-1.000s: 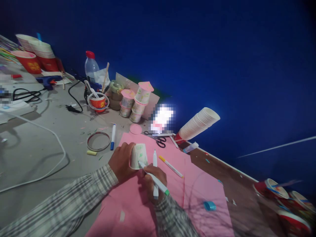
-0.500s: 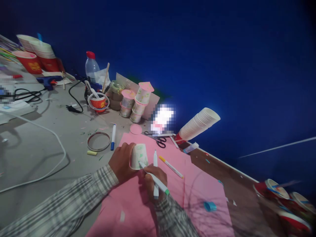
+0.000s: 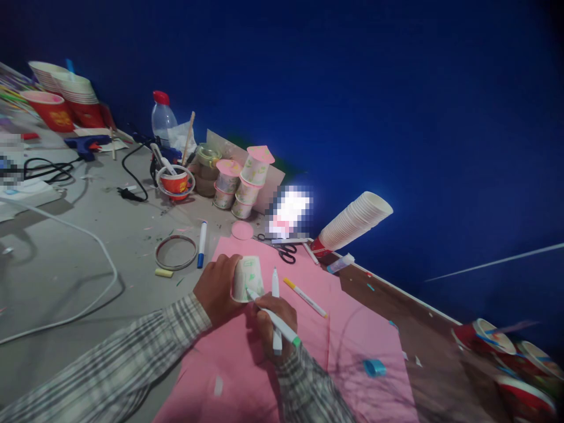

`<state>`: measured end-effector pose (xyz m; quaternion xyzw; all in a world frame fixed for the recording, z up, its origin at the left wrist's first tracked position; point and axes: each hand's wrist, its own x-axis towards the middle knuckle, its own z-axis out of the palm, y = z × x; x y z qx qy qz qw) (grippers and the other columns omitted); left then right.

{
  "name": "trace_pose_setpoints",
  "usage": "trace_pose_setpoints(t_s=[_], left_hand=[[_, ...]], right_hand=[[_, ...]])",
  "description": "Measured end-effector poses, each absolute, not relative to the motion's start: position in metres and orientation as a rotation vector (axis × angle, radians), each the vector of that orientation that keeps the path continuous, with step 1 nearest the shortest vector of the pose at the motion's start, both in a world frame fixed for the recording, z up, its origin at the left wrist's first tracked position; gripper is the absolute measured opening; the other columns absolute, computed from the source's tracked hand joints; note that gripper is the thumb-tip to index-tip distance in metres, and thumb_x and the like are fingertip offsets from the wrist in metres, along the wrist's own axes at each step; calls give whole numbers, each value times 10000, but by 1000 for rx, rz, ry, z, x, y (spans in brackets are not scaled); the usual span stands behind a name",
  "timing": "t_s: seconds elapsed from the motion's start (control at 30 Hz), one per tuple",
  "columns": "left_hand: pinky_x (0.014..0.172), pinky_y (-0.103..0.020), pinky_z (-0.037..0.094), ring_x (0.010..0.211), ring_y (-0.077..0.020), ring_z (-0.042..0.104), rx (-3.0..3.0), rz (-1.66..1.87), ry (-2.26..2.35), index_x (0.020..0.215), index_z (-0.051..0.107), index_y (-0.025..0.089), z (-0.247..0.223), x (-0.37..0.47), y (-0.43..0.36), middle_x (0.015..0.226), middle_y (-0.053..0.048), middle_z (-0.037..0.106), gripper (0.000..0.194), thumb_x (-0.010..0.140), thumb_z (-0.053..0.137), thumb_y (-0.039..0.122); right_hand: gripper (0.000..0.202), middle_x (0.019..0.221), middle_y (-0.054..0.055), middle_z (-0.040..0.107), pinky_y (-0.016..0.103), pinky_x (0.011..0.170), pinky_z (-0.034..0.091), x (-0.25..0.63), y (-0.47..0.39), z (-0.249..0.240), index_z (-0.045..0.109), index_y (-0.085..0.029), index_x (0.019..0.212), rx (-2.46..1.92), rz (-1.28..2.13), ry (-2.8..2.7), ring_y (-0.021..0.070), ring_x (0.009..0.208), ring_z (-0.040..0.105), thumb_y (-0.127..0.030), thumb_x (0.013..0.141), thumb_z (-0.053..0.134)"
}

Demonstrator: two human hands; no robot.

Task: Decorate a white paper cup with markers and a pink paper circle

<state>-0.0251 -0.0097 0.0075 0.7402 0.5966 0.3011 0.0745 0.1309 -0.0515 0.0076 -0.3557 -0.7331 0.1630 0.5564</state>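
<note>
My left hand (image 3: 219, 288) is wrapped round a white paper cup (image 3: 249, 276) with green drawings on its side, tipped over above pink paper (image 3: 308, 346). In my right hand (image 3: 277, 326) is a green marker (image 3: 282, 329), its tip touching the cup's wall. A second white marker (image 3: 276, 282) sticks out between the fingers of the same hand. To the right lies a yellow marker (image 3: 305, 297) on the paper. A blue marker (image 3: 202, 244) rests on the grey table, left of the cup.
Scissors (image 3: 287, 253) and a leaning stack of paper cups (image 3: 352, 223) are at the paper's far edge. Decorated cup towers (image 3: 249, 191) stand behind. A tape ring (image 3: 175, 252) and a white cable (image 3: 103, 247) lie left; a blue scrap (image 3: 374, 368) lies right.
The green marker's tip has shifted very slightly left on the cup, and my right hand with it. My left hand keeps its hold on the cup.
</note>
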Motion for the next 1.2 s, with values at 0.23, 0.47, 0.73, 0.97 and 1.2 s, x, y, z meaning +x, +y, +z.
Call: trace_pose_setpoints(t_s=[0.23,0.47,0.73,0.97,1.2], left_hand=[[652,-382,435,751,-251,528,2232,882,1799,1068,416,220,6,-25,-10,818,-21,539,686,497,648,523],[634,-371,436,733,-241,527,2248,919,1792,1052,417,216,4,-25,-10,802,-11,525,697,492,650,558],[638,-372,433,726,-238,526,2235,910,1795,1065,415,213,6,-26,-10,809,-15,531,679,493,640,499],[647,-380,430,751,-250,526,2228,901,1788,1090,400,222,2,-27,-10,825,-15,533,703,483,653,472],[652,-385,438,746,-249,524,2224,915,1779,1090,399,215,3,-27,-10,834,-19,533,719,479,653,496]], right_hand=[[171,606,19,662,373,540,572,132,-52,4,625,-239,961,-849,406,-1681,230,571,659,-230,827,518],[162,590,0,653,358,531,556,131,-50,4,627,-218,953,-836,417,-1666,207,533,645,-214,818,536],[162,607,3,657,359,535,566,132,-52,8,641,-203,906,-892,351,-1676,226,576,667,-171,798,525],[176,582,-5,646,369,534,564,133,-54,6,633,-221,913,-913,362,-1658,233,579,661,-161,784,530],[178,578,-10,644,366,542,559,135,-54,4,630,-225,910,-920,447,-1662,224,566,655,-172,782,518]])
